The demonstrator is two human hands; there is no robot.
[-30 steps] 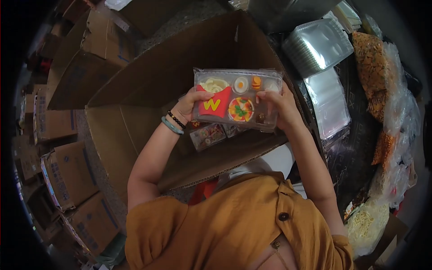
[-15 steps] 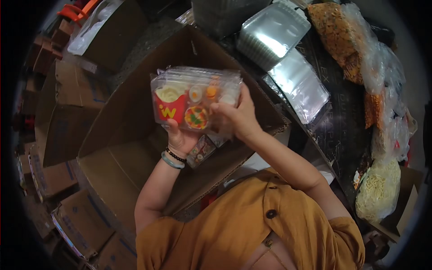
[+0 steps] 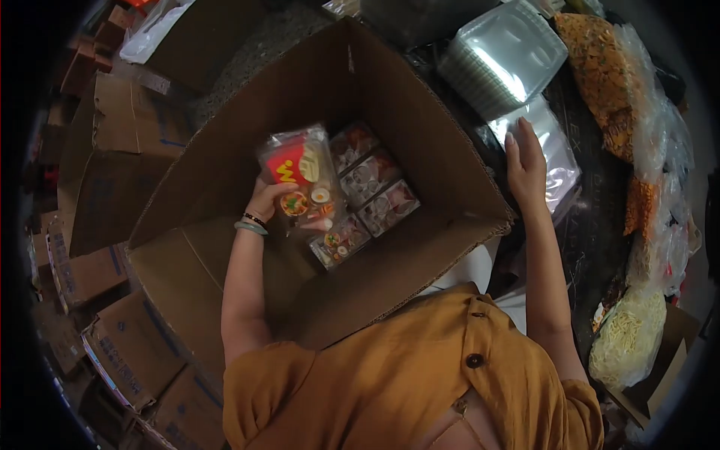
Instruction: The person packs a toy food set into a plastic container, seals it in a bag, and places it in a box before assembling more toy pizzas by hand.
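Observation:
My left hand [image 3: 268,201] is closed on a stack of clear plastic packs of toy food [image 3: 306,174], tilted inside a large open cardboard box [image 3: 176,274]. The top pack shows a red fries carton with a yellow letter, a small bowl, an egg half and other pieces. Several similar packs [image 3: 369,180] lie in rows on the box floor beside it. To the right, over the table, my right hand [image 3: 528,161] has its fingers stretched out and holds nothing. It overlaps a pile of shiny clear plastic bags [image 3: 562,169].
Stacked clear plastic trays [image 3: 514,49] stand above the bags on the dark table [image 3: 589,225]. Along its far right side lie a bag of orange pieces [image 3: 604,75] and a bag of pale yellow strands [image 3: 628,337]. Cardboard boxes [image 3: 142,349] crowd the left.
My right hand has let go of the packs and moved right to the plastic bags. My left hand has turned the stack and moved it slightly left and lower, uncovering more packs in the box.

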